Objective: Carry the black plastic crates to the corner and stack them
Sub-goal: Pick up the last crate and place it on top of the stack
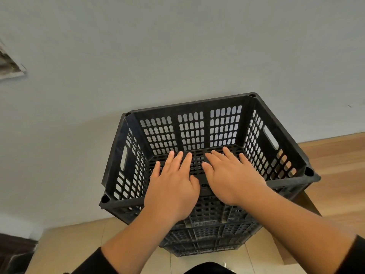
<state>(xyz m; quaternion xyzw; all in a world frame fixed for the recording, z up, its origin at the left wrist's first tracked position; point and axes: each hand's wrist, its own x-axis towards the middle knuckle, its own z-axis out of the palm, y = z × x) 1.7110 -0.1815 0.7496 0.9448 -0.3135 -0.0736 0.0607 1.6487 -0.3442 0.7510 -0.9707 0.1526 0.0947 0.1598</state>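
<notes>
A black plastic crate [197,123] with slotted walls and cut-out handles sits on top of a stack of black crates [205,238] against a pale wall. My left hand [173,186] and my right hand [233,178] reach over the top crate's near rim, side by side. Both have straight, spread fingers and hold nothing. Whether the palms touch the near rim cannot be told. The crate is empty inside.
The pale wall [177,56] stands directly behind the stack. Beige floor tiles [79,244] lie below, and a wooden floor [335,165] runs to the right. A flat cardboard piece [304,202] lies under the stack's right side. A framed object [9,64] hangs at the left.
</notes>
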